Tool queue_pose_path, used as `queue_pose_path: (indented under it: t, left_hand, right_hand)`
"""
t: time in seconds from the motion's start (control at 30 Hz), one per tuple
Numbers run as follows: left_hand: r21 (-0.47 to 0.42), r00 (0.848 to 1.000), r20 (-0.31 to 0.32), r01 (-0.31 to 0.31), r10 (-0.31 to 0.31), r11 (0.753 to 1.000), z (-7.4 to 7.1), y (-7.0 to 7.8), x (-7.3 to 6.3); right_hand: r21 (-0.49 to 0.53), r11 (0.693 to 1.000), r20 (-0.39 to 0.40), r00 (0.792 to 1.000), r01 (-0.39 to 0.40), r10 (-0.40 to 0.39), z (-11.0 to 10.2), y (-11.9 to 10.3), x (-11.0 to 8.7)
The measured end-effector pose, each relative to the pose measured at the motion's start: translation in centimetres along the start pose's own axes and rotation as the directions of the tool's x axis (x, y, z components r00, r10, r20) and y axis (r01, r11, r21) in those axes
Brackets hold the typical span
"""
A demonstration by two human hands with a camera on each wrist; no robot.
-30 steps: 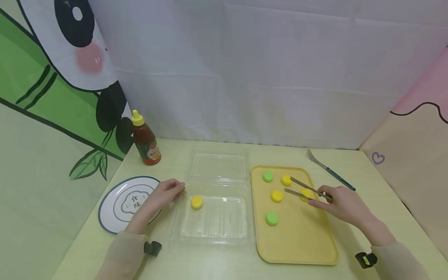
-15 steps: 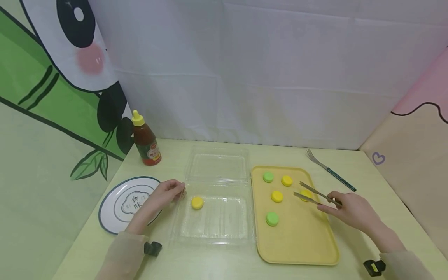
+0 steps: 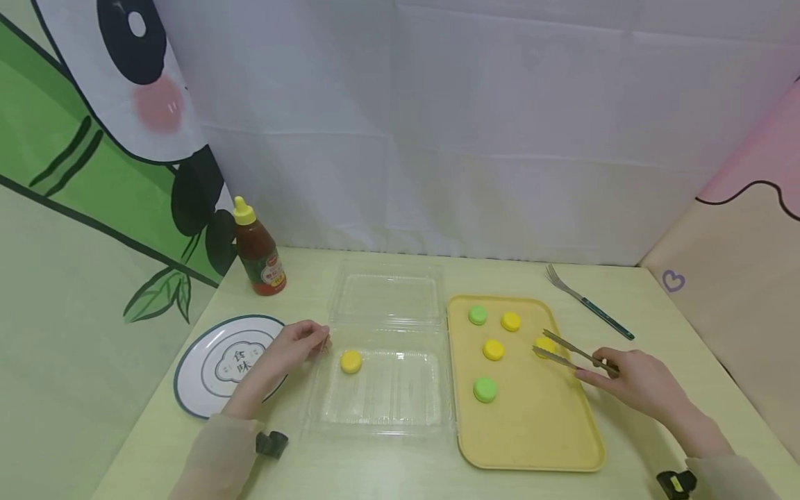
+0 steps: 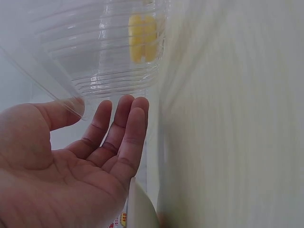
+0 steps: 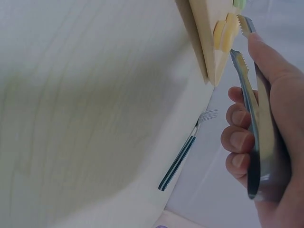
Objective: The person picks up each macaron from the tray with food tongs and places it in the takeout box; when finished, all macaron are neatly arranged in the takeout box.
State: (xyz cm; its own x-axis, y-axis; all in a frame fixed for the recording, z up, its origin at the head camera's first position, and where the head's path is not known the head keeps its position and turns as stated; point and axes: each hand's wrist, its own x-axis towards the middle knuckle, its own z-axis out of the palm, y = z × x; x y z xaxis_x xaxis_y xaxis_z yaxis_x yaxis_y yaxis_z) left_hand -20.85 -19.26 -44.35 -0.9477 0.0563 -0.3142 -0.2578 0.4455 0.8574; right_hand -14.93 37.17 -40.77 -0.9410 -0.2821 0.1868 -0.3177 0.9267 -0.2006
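Observation:
My left hand (image 3: 302, 345) holds the left rim of the clear plastic container (image 3: 387, 429), thumb at the rim and fingertips by the side wall in the left wrist view. One yellow macaron (image 3: 351, 362) sits inside it, toward the upper left. My right hand (image 3: 634, 378) grips metal tongs (image 5: 263, 118), whose tips are spread apart. In the head view the tips lie over the rightmost yellow macaron (image 3: 542, 343) on the yellow tray (image 3: 531, 444). Two more yellow macarons (image 3: 493, 349) and two green macarons (image 3: 485, 389) stand on this tray.
The container's lid (image 3: 387, 295) lies folded back behind it. A round plate (image 3: 203, 361) lies left of my left hand, and a sauce bottle (image 3: 259, 257) stands behind the plate. At the back right lies a fork (image 3: 590, 304). Cloth (image 3: 500, 139) hangs behind the table.
My right hand has drawn the tongs to the right and slightly toward me, from the back yellow macaron to the rightmost one. The left hand has stayed at the container.

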Motion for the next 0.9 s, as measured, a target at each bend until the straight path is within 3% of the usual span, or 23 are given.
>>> queue_pose_path:
  t: [0.9]
  left_hand:
    - [0.014, 1.000, -0.003, 0.007, -0.007, 1.000, 0.1, 0.4, -0.6]
  right_hand:
    - [-0.004, 0.999, 0.048, 0.998, -0.034, 0.034, 0.3, 1.1, -0.7]
